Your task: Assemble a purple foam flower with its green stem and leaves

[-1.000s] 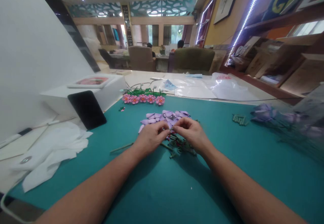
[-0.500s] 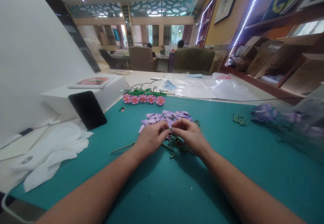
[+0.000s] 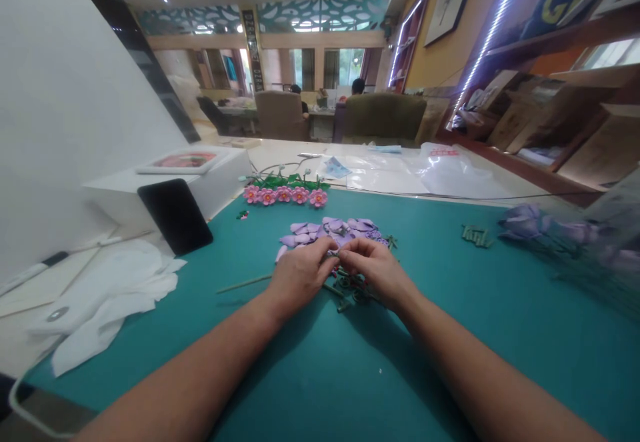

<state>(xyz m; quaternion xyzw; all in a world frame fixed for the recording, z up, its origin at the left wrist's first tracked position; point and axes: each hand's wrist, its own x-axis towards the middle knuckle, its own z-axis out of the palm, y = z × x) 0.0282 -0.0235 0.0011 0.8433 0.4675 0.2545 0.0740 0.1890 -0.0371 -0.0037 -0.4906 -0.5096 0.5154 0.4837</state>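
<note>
My left hand is closed around a thin green stem, whose free end sticks out to the left under the wrist. Thumb and forefinger of my right hand pinch together, almost touching the left fingertips. What lies between the right fingertips is too small to make out. Just behind both hands spreads a pile of light purple petals. Below and between the hands lie green pieces with small red bits, partly hidden by my fingers.
A row of pink flowers lies at the mat's far edge. A black phone-like slab leans on a white box at left, behind crumpled white tissue. Short green pieces and purple flowers lie on the right.
The stem's free end has swung slightly upward in view with my left hand. My fingertips have shifted a little and still meet at the same place.
</note>
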